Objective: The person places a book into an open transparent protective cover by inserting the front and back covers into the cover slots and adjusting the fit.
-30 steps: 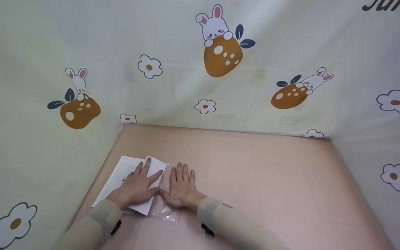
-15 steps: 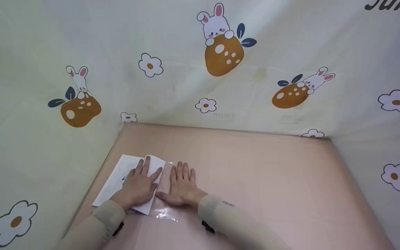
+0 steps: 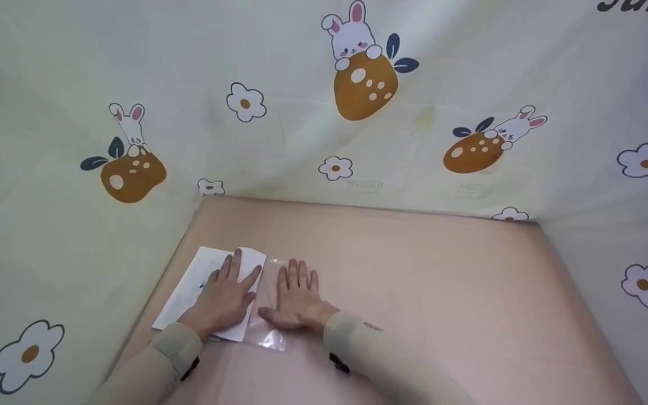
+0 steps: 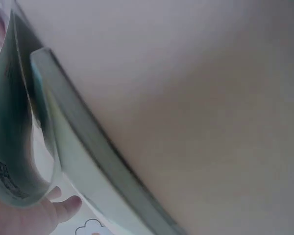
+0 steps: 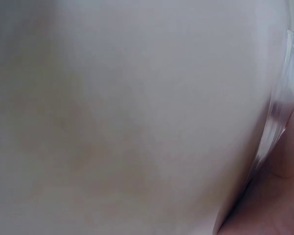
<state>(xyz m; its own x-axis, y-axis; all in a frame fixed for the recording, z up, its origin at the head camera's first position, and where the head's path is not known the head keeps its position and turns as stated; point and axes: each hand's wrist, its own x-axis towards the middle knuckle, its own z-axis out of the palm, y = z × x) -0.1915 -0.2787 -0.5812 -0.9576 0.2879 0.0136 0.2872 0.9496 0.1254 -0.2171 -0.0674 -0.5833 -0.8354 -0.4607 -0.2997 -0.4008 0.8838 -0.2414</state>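
Observation:
A white book lies open at the left of the table, its loose cover turned toward the right. Across that cover my left hand rests with fingers spread. The left wrist view shows the book's thick edge and the cover bowed away from it, a QR code printed on it. From beneath the cover a clear plastic sleeve extends to the right. My right hand lies flat on the sleeve's right part, thumb pointing to the book. In the right wrist view, plastic shows along that hand.
The pinkish table top stretches to the right of the hands. Fabric walls printed with rabbits and flowers enclose it at the back and both sides. The book lies close to the table's left edge.
The right thumb has drawn slightly away from the left hand, and more of the clear sleeve shows between the hands. Both hands stay on the book and sleeve; the head view has shifted slightly.

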